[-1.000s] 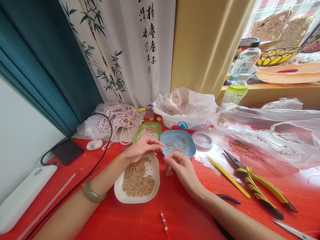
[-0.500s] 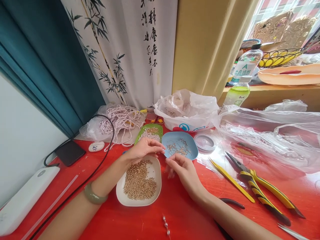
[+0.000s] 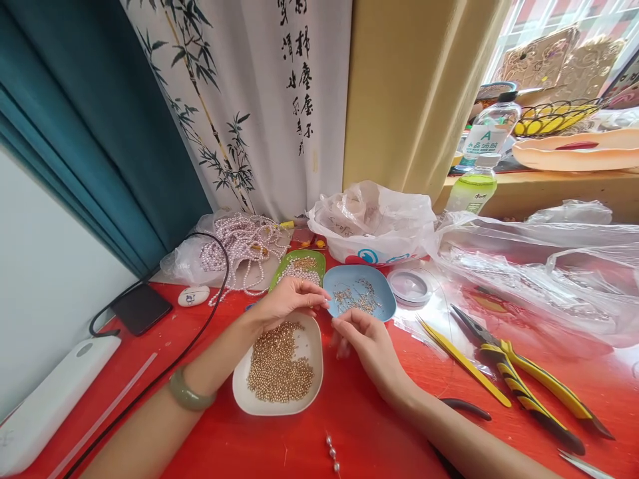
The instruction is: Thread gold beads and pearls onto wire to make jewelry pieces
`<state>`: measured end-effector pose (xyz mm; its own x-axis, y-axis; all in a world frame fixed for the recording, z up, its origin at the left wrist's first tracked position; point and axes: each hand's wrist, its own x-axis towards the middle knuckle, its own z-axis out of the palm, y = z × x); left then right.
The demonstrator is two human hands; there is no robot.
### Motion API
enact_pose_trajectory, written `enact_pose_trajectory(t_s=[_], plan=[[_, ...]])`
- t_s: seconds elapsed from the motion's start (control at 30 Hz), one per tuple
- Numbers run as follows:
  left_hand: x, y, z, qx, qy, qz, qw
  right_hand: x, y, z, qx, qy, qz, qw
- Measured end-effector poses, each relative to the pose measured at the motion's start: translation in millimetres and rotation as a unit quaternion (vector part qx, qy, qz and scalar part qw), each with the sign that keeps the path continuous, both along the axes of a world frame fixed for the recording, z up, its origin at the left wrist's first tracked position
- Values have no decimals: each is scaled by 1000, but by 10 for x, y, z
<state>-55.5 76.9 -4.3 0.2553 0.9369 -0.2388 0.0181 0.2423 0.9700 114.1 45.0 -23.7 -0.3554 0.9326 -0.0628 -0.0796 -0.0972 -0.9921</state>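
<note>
My left hand (image 3: pixel 292 303), with a green bangle (image 3: pixel 190 391) on its wrist, is closed in a pinch above the far edge of a white dish (image 3: pixel 312 336) of gold beads (image 3: pixel 279 369). Close by on the right, my right hand (image 3: pixel 367 339) also pinches, thumb against forefinger. Their fingertips almost meet in front of a blue dish (image 3: pixel 384 303) with small metal pieces. Whatever lies between the fingers is too small to make out. Below, near the bottom edge, a short row of pearl beads (image 3: pixel 332 454) shows on a thin strand; its link to the hands is unclear.
Yellow tweezers (image 3: pixel 464 362) and long-nose pliers (image 3: pixel 524 386) lie at the right. A green dish (image 3: pixel 322 259) of beads and strands of pink pearls (image 3: pixel 239 243) are behind. Plastic bags (image 3: pixel 374 226) line the back. A black cable (image 3: pixel 190 346) crosses the left side beside a phone (image 3: pixel 142 309).
The view has shifted very slightly. Both hands keep nearly the same pinched pose and place.
</note>
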Motion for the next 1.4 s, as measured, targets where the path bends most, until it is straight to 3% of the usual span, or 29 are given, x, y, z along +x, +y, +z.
enact_pose_trajectory(t_s=[1.4], plan=[[35,-17,-20,20,1,-13,1000,15,15,-68,41,-9,18,999]])
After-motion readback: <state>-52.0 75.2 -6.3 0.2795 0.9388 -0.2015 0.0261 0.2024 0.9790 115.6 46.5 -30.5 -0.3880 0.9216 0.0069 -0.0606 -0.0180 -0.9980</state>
